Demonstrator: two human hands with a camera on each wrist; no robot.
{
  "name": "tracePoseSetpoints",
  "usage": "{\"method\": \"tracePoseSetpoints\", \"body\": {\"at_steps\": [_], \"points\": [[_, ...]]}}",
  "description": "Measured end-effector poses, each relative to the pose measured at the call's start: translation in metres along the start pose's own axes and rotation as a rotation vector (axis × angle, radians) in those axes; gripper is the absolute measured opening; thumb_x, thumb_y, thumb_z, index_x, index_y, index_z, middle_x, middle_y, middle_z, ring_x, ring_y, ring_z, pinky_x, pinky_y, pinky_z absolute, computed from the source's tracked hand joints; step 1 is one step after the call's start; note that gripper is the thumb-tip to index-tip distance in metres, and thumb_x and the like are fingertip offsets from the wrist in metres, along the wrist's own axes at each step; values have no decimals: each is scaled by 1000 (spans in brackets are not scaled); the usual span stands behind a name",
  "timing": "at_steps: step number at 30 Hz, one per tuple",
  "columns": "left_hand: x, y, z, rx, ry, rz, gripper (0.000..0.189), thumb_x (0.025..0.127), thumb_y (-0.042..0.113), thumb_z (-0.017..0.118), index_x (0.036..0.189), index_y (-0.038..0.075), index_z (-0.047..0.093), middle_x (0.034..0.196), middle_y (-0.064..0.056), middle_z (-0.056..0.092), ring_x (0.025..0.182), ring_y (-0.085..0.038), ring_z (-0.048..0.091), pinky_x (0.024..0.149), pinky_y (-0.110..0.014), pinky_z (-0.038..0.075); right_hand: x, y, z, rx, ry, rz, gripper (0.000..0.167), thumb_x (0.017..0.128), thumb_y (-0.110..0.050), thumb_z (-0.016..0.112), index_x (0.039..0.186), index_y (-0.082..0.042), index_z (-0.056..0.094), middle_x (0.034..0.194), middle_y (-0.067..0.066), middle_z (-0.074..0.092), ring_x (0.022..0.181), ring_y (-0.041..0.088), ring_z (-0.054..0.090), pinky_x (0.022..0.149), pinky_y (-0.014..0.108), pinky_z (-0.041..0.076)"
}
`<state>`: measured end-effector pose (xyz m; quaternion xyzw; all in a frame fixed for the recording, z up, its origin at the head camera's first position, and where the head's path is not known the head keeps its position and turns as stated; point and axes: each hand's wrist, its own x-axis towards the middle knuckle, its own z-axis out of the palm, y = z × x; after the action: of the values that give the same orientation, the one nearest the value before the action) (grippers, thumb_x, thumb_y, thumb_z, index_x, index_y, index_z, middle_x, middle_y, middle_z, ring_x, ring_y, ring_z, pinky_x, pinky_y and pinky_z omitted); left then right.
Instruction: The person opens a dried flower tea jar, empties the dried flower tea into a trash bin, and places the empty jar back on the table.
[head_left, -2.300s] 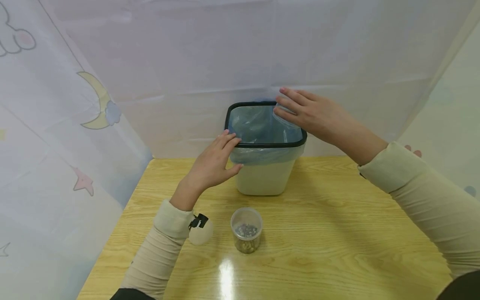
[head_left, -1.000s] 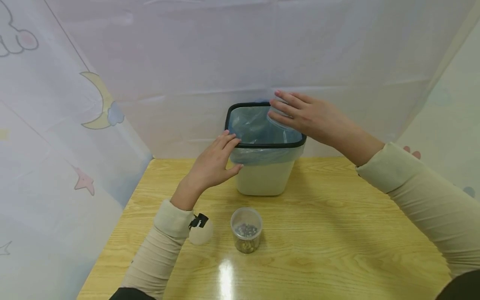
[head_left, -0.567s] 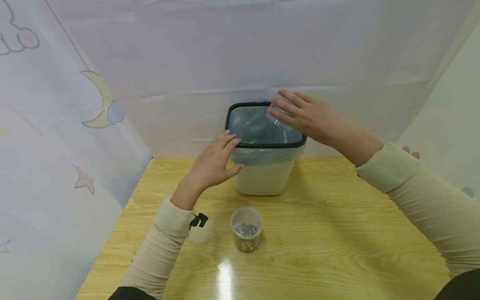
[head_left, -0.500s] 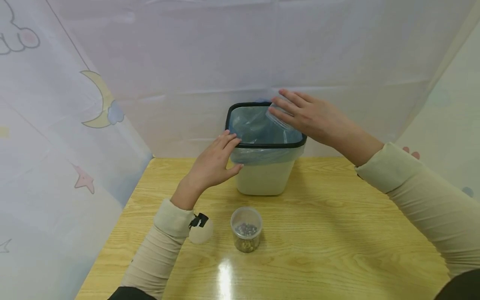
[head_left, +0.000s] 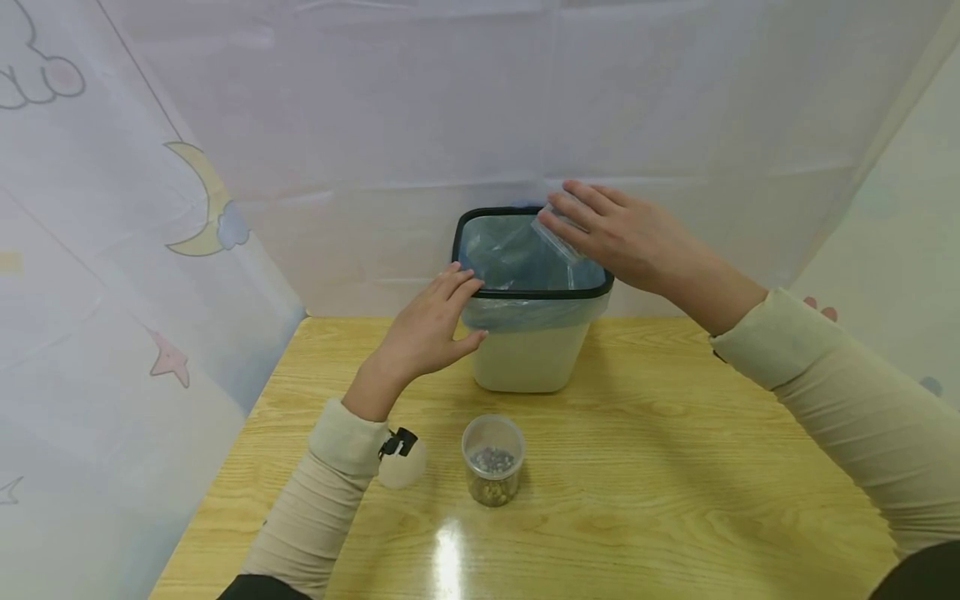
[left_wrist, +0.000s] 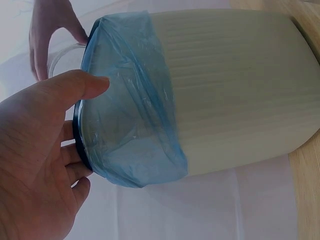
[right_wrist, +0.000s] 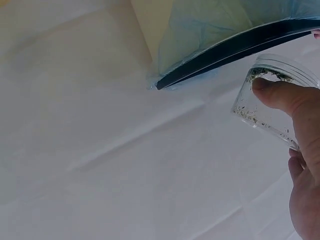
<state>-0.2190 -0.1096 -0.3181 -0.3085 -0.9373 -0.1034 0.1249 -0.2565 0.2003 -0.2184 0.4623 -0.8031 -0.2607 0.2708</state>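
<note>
A cream trash bin (head_left: 528,358) with a black rim and a blue bag liner (left_wrist: 135,110) stands upright at the back. My left hand (head_left: 423,329) holds its front left corner, the fingers at the rim and the thumb (left_wrist: 92,85) over the folded liner. My right hand (head_left: 630,237) grips a clear plastic jar (right_wrist: 265,107) tilted at the bin's right side, its mouth toward the opening. Dark, crumb-like bits cling inside that jar. The inside of the bin is partly hidden by the right hand.
A second clear jar (head_left: 492,462), open and partly filled with small grey and yellowish pieces, stands on the wood-grain table (head_left: 675,467). A pale round disc (head_left: 402,469) lies by the left sleeve. Printed sheets (head_left: 375,100) hang behind and on both sides.
The right hand has shifted slightly left and turned the jar a little over the bin. The left hand, the bin and the jar on the table stay in place.
</note>
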Motion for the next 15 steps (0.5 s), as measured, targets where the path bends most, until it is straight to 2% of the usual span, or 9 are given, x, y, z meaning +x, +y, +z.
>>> {"method": "tracePoseSetpoints", "body": {"at_steps": [6, 12, 15], "points": [[-1, 0, 1, -5, 1, -2, 73, 97, 42, 67, 154, 8, 38, 161, -12, 33, 155, -28, 17, 125, -41, 21, 1, 1, -1, -80, -15, -40, 101, 70, 1, 91, 155, -6, 38, 160, 19, 33, 152, 36, 25, 124, 45, 21], [-1, 1, 1, 0, 4, -2, 73, 97, 42, 67, 155, 8, 38, 161, -13, 33, 155, -28, 17, 125, -41, 21, -1, 0, 2, 3, 42, 13, 92, 74, 6, 87, 153, -3, 41, 154, 22, 41, 143, 39, 37, 115, 50, 36], [-1, 1, 0, 1, 6, -2, 73, 97, 42, 67, 155, 8, 37, 161, -13, 33, 155, -28, 16, 125, -41, 21, -1, -1, 3, -9, 33, 24, 92, 73, 5, 88, 152, -4, 42, 154, 21, 41, 144, 38, 37, 113, 51, 38]]}}
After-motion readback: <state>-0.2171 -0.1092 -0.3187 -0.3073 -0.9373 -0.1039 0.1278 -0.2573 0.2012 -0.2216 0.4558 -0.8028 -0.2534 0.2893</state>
